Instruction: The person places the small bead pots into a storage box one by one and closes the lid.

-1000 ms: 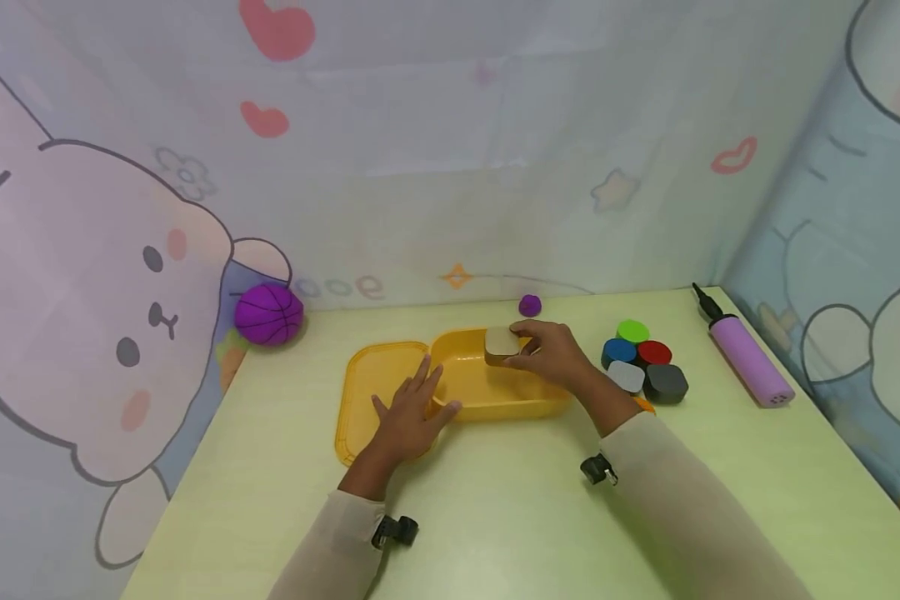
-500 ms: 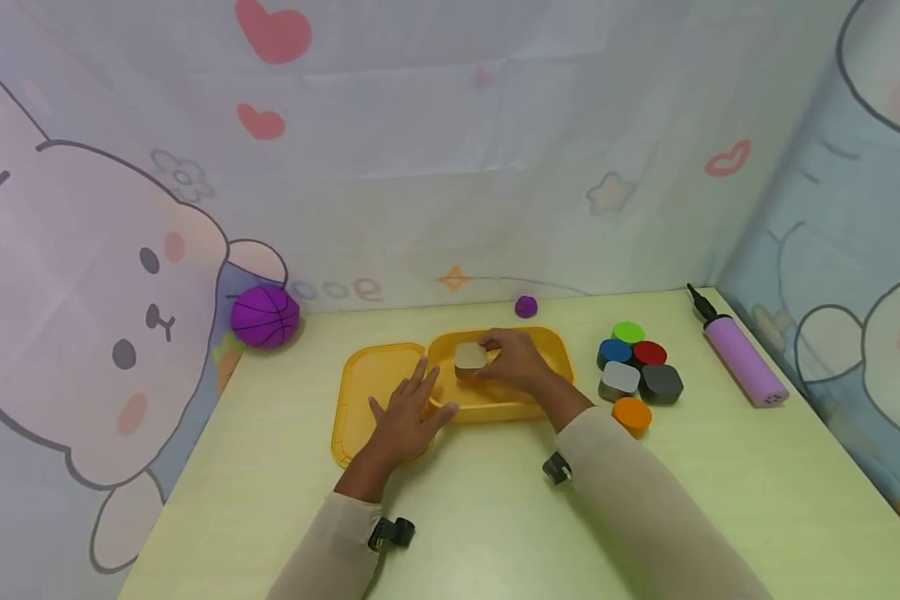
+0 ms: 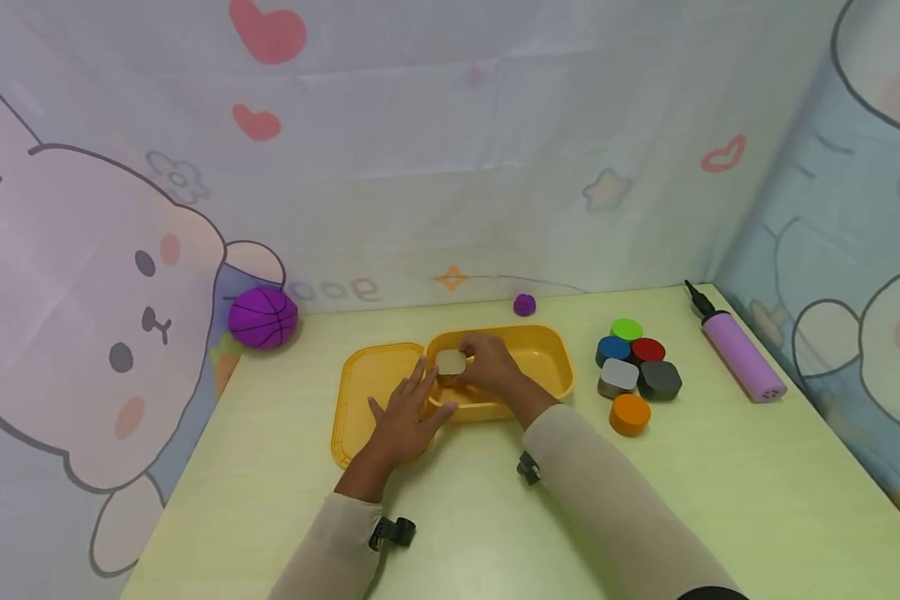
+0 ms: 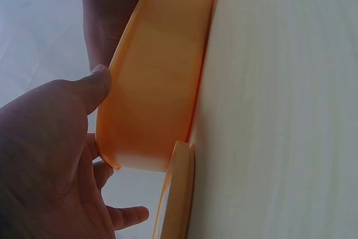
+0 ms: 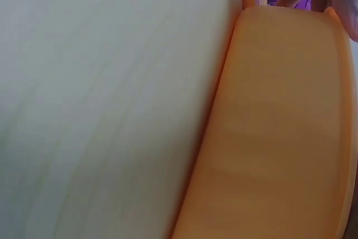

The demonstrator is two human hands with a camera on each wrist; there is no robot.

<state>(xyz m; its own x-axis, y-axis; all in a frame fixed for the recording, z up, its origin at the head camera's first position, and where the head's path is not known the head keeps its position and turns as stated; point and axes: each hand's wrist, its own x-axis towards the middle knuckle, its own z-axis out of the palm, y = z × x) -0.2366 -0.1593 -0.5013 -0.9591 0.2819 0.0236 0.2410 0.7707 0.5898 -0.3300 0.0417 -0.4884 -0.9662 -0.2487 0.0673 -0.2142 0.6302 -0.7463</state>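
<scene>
A yellow plastic box (image 3: pixel 543 396) stands open-topped in the middle of the table. Inside its left end, my right hand (image 3: pixel 489 364) pinches a beige block (image 3: pixel 451 362) with rounded corners between thumb and fingers. My left hand (image 3: pixel 405 423) is spread at the box's left end, its fingertips and thumb at the rim. In the left wrist view, the left thumb (image 4: pixel 99 85) lies along the rim above the box's outer wall (image 4: pixel 156 71). The yellow lid (image 3: pixel 352 408) lies flat beside the box, partly under the left hand. The right wrist view shows mostly the box's side wall (image 5: pixel 274 121).
Right of the box sit several blocks: green (image 3: pixel 627 329), blue (image 3: pixel 612 350), red (image 3: pixel 648 351), light grey (image 3: pixel 618 377), dark grey (image 3: pixel 659 380) and orange (image 3: pixel 630 414). A purple hand pump (image 3: pixel 744 357) lies far right, a purple ball (image 3: pixel 263 317) back left, a small purple object (image 3: pixel 525 305) behind the box.
My right hand has carried the beige block leftward, from above the box's middle to low in its left end. The left hand has stayed in place at the rim.
</scene>
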